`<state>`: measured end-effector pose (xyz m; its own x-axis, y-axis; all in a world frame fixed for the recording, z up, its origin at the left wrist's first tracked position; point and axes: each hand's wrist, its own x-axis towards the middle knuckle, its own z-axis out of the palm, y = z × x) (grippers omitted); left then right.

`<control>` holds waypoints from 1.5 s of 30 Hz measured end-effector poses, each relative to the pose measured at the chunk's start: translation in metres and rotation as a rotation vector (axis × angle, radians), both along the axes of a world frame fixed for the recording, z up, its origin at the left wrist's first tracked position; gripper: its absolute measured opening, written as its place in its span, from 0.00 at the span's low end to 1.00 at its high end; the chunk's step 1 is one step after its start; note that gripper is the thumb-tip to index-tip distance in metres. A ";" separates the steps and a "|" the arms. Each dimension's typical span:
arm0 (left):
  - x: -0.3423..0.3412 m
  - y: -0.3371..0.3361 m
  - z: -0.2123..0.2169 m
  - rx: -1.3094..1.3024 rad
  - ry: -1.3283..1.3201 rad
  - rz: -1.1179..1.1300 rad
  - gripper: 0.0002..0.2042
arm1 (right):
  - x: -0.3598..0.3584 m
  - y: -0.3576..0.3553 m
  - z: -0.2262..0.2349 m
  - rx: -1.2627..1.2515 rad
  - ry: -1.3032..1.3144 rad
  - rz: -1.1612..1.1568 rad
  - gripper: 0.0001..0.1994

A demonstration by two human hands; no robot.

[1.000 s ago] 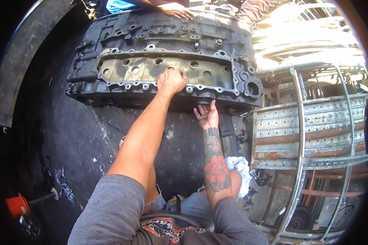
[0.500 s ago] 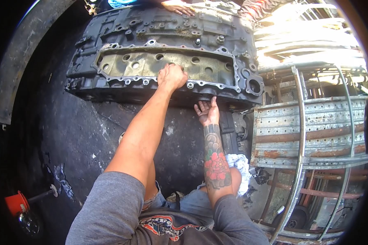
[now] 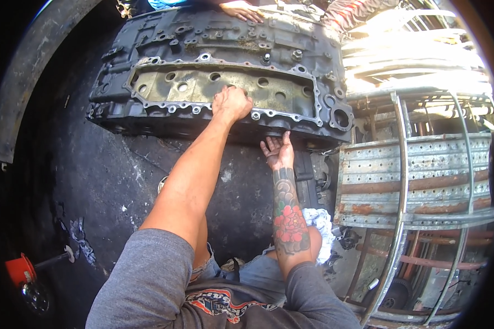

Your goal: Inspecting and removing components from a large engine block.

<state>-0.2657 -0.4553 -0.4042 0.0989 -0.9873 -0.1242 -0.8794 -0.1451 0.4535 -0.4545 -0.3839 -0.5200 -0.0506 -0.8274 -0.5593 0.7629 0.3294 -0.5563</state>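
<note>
A big black engine block (image 3: 291, 41) lies on its side before me, with a long flanged opening (image 3: 164, 107) showing a pale, holed inner wall. Over the near rim of that opening, my left hand (image 3: 233, 103) is closed, fingers curled inward with the tips hidden. My right hand (image 3: 279, 152) is palm up at the block's lower near edge, fingers spread and the thumb up against its underside. Whether it bears any weight I cannot tell. Several bolts and nuts sit in the block, one nut (image 3: 255, 115) just right of my left hand.
Another person's hand (image 3: 241, 10) rests on the block's far edge. Metal racks (image 3: 417, 186) and stacked pipes stand at right. A white cloth (image 3: 316, 230) lies by my right knee. On the dark, stained floor (image 3: 225, 203), a red container (image 3: 20, 270) sits at left.
Both hands keep their places on the block. The whole view has shifted only very slightly.
</note>
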 end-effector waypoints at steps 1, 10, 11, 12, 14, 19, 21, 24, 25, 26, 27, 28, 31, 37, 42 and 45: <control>0.000 0.000 0.000 -0.001 0.000 0.001 0.16 | 0.000 0.000 0.000 -0.009 -0.003 0.005 0.38; 0.001 -0.002 -0.007 -0.034 0.005 -0.006 0.16 | 0.002 -0.002 0.000 0.040 0.004 -0.051 0.34; 0.001 -0.001 -0.008 -0.049 -0.003 -0.004 0.16 | 0.003 -0.002 0.000 0.041 0.004 -0.050 0.34; 0.002 -0.001 -0.009 -0.063 -0.010 -0.002 0.16 | 0.003 -0.002 0.001 0.044 0.005 -0.046 0.34; 0.002 -0.002 -0.008 -0.047 -0.006 -0.009 0.16 | 0.002 -0.002 0.001 0.047 0.010 -0.044 0.35; 0.002 -0.004 -0.009 -0.043 -0.012 -0.012 0.17 | 0.001 0.001 0.002 -0.012 0.003 0.012 0.43; 0.002 -0.004 -0.009 -0.031 -0.008 -0.009 0.17 | 0.001 0.000 0.002 -0.009 0.007 0.009 0.43; 0.002 -0.003 -0.008 -0.029 -0.009 -0.010 0.17 | 0.002 0.001 0.003 -0.006 0.007 0.011 0.44; 0.002 -0.003 -0.007 -0.029 -0.009 -0.011 0.17 | 0.001 0.002 0.002 -0.007 0.007 0.015 0.44; 0.001 -0.003 -0.007 -0.023 -0.012 -0.014 0.17 | 0.000 0.002 0.001 -0.007 0.007 0.014 0.44; 0.001 -0.003 -0.006 -0.017 -0.015 -0.017 0.17 | 0.000 0.002 0.000 -0.010 0.002 0.015 0.45; 0.001 -0.003 -0.007 -0.017 -0.016 -0.016 0.17 | 0.000 0.002 0.000 -0.013 -0.004 0.017 0.45; 0.002 -0.003 -0.008 -0.025 -0.021 -0.011 0.17 | 0.001 0.002 0.000 -0.004 -0.003 0.013 0.46; 0.002 -0.003 -0.006 -0.021 -0.015 -0.014 0.17 | 0.001 0.002 0.001 0.007 -0.007 0.011 0.47; 0.002 -0.002 -0.005 -0.027 -0.010 -0.015 0.16 | 0.002 0.002 0.002 0.009 -0.008 0.006 0.48; 0.001 -0.001 -0.002 -0.010 0.004 -0.002 0.16 | 0.002 0.002 0.003 0.015 -0.009 0.001 0.48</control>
